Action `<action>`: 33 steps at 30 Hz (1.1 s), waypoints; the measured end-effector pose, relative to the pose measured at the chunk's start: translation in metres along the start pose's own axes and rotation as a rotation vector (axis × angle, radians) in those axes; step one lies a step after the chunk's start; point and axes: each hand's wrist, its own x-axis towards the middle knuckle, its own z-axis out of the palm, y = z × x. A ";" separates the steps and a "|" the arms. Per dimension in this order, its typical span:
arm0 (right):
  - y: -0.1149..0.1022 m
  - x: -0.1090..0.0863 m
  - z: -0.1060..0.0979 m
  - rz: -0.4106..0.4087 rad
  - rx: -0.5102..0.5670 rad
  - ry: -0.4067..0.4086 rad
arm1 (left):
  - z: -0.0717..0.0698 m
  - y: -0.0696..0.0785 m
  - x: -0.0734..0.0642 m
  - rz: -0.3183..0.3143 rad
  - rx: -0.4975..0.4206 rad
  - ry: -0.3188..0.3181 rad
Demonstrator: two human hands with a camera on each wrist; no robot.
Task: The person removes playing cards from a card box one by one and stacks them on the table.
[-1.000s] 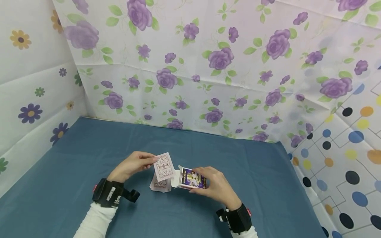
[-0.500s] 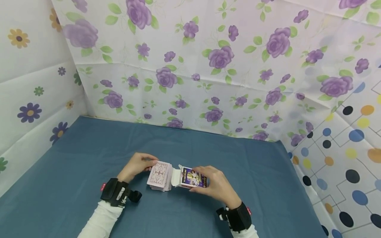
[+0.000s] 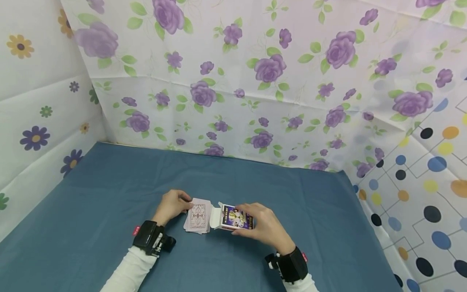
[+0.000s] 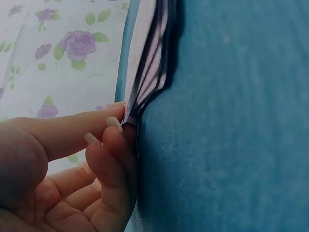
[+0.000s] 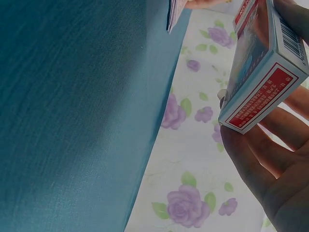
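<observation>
A pile of playing cards (image 3: 198, 217) lies back side up on the blue cloth, its edges not quite even. My left hand (image 3: 172, 205) is at the pile's left edge. In the left wrist view, its thumb and a fingertip pinch the edge of a playing card (image 4: 142, 63); how many cards are pinched cannot be told. My right hand (image 3: 268, 227) grips a purple-fronted card box (image 3: 235, 217) between thumb and fingers. The box's white end flap stands open toward the pile. In the right wrist view, the closed end of the box, with a red label, faces the camera.
Blue cloth (image 3: 233, 263) covers the table. A white sheet with purple roses (image 3: 270, 69) hangs behind it. Other patterned sheets (image 3: 432, 217) stand at the left and right sides. Both wrists wear black straps with cameras.
My left hand has lowered a card from above onto the pile and shifted slightly with it toward the right. The right hand and the box have stayed in place.
</observation>
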 end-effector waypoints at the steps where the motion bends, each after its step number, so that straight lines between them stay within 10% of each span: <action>1: 0.000 0.000 0.000 0.001 0.000 0.000 | 0.001 -0.001 0.000 0.005 0.011 0.005; 9: -0.001 0.000 0.001 0.001 0.001 -0.010 | 0.002 0.002 -0.001 0.004 0.054 0.022; 14: -0.002 0.000 0.001 0.006 -0.002 -0.010 | -0.002 0.015 -0.008 0.122 0.081 0.043; 21: -0.002 0.000 -0.001 -0.015 0.021 0.003 | -0.005 0.058 -0.034 0.406 -0.077 -0.240; 33: -0.008 0.000 -0.005 -0.042 0.074 0.030 | 0.014 0.068 -0.052 0.396 0.012 -0.318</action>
